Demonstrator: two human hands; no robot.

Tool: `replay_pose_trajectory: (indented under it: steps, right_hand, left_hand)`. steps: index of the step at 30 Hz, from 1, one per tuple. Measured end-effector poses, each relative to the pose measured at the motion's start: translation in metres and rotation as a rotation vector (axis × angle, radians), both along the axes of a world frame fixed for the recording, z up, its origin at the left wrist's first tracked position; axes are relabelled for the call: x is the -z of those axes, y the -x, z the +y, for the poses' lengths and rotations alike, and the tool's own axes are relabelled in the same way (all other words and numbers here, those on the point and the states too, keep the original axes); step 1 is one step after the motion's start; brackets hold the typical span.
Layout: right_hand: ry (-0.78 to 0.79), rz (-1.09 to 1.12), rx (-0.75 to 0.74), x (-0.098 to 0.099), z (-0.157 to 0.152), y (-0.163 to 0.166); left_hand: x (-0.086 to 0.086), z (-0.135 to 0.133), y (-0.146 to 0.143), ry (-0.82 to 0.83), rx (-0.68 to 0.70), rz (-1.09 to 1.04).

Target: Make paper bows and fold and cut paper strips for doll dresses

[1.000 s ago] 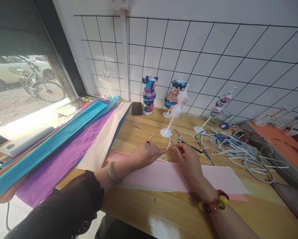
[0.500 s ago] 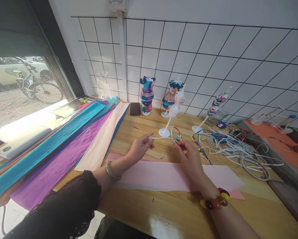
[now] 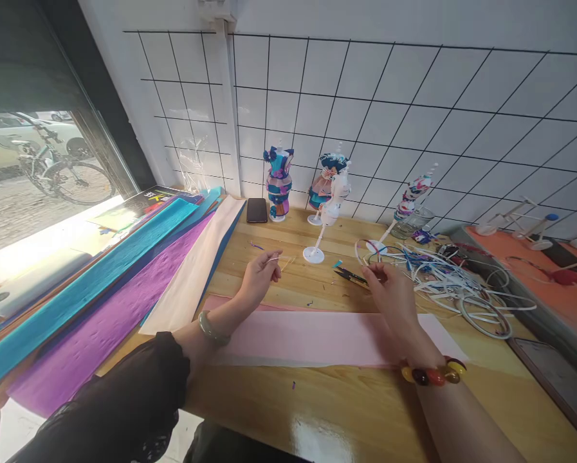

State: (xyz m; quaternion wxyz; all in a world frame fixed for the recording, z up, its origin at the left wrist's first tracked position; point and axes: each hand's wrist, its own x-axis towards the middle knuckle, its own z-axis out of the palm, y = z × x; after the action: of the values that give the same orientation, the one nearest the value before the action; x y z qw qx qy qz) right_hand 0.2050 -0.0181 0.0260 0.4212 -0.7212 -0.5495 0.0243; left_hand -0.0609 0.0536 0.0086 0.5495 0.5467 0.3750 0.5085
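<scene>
At centre left, my left hand [image 3: 258, 281] is closed with its fingertips pinched on the end of a thin white strip [image 3: 273, 258]. My right hand [image 3: 393, 297] is closed at the right, and a pale looped strip [image 3: 358, 249] rises from its fingers. Black thread snips [image 3: 350, 277] lie just left of the right fingertips; whether the fingers touch them is hidden. Between and beyond the hands stands a bare white mini dress form [image 3: 334, 202] on a round base. A pink paper sheet [image 3: 312, 337] lies flat below both hands.
Dressed mini forms [image 3: 279, 183] stand along the gridded wall. A tangle of strips [image 3: 442, 280] lies right, beside an orange surface [image 3: 505, 263]. Long blue [image 3: 138, 251] and purple crepe paper [image 3: 105, 328] rest left. A dark phone-like object [image 3: 256, 210] lies at the back.
My hands have moved apart, the right one shifting right with the looped strip. The thread snips, hidden before, now show beside it. The view has turned slightly right.
</scene>
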Motion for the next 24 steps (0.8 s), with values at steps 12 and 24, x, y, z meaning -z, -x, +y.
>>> replay_pose_trajectory:
  steps: [12, 24]
  right_hand:
    - [0.213, -0.304, 0.424, 0.003, -0.018, -0.088]
    - [0.498, -0.044, -0.657, -0.013, -0.018, 0.043]
  left_hand:
    - [-0.003, -0.005, -0.002, -0.018, 0.042, 0.183]
    - [-0.016, -0.024, 0.0, -0.156, 0.165, 0.505]
